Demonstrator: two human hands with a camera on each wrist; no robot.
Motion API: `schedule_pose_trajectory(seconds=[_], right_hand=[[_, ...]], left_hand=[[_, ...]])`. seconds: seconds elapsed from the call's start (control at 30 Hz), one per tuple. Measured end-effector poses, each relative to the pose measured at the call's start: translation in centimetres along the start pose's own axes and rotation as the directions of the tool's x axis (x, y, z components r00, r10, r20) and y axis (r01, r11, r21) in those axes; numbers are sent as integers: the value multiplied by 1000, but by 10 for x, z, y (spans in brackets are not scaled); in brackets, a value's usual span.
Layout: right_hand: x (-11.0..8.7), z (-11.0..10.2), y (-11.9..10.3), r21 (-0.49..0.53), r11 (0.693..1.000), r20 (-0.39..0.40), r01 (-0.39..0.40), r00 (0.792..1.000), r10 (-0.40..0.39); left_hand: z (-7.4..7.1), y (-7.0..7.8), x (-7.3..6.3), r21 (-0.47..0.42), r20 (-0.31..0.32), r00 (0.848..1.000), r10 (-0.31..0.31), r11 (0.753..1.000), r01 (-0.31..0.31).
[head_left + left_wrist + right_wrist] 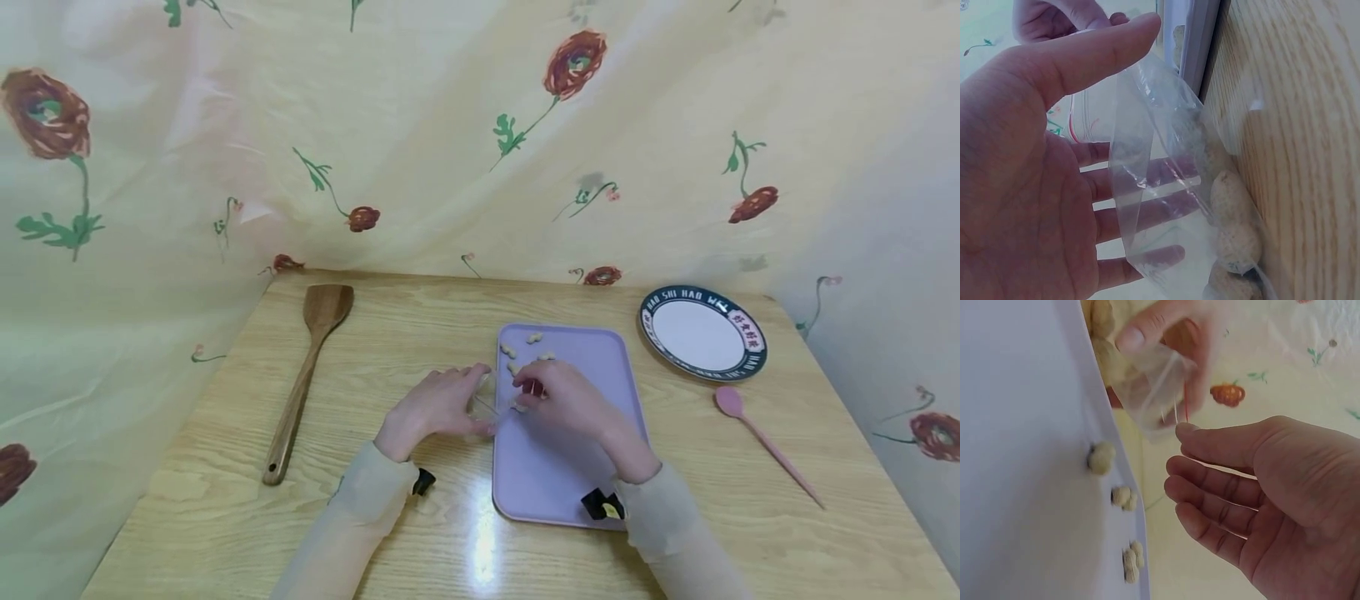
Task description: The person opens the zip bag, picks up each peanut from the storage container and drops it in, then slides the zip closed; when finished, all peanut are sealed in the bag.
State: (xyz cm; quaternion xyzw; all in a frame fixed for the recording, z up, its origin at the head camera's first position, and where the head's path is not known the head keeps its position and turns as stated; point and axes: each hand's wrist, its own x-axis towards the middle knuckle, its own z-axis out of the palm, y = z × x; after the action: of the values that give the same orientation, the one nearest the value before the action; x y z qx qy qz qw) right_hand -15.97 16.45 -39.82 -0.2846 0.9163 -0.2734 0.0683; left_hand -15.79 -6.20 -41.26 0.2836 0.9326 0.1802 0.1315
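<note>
Head view: left hand (438,404) and right hand (570,404) work close together at the left long edge of the purple tray (577,467); the clear bag (483,402) between them barely reads there, contents not legible. Left wrist view fixes that: bagged peanuts (1235,240) sit at the bottom of the bag, which rests on the wood table (210,500) just beside the tray wall. Same view gives left hand state: fingers straight and spread, seen through the film, thumb straight and apart from them, touching the bag near the top. Right hand grip only shows in the right wrist view: thumb and index pinch the bag edge at the end of a red line on the film, other three fingers loosely bent with nothing in them. Left hand is blurred in that one. Loose peanuts (1101,459) lie on the tray near its rim, three in the right wrist view; head view shows more, up toward the far left corner. Only the head view has the rest: wooden spatula (300,392) far left, lettered plate (703,335) right of the tray, pink spoon (772,450) in front of the plate, floral backdrop (435,125) behind.
</note>
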Motion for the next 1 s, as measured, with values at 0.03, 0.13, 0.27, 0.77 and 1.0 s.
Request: schedule_pose_trajectory(seconds=[0.03, 0.13, 0.27, 0.77, 1.0], right_hand=[[1, -2, 3, 4, 1000, -4, -5, 1000, 5], [5, -10, 13, -1, 1000, -28, -8, 1000, 8], [14, -20, 32, -33, 999, -63, -23, 998, 21], [37, -29, 88, -36, 995, 48, -97, 994, 99], [39, -23, 92, -29, 994, 52, -104, 993, 105]], left_hand=[[0, 0, 0, 2, 1, 1000, 2, 1000, -2], [0, 1, 0, 7, 7, 1000, 2, 1000, -2], [0, 1, 0, 8, 16, 1000, -5, 1000, 5], [2, -2, 0, -5, 20, 1000, 0, 1000, 0], [2, -2, 0, -1, 28, 1000, -7, 1000, 7]])
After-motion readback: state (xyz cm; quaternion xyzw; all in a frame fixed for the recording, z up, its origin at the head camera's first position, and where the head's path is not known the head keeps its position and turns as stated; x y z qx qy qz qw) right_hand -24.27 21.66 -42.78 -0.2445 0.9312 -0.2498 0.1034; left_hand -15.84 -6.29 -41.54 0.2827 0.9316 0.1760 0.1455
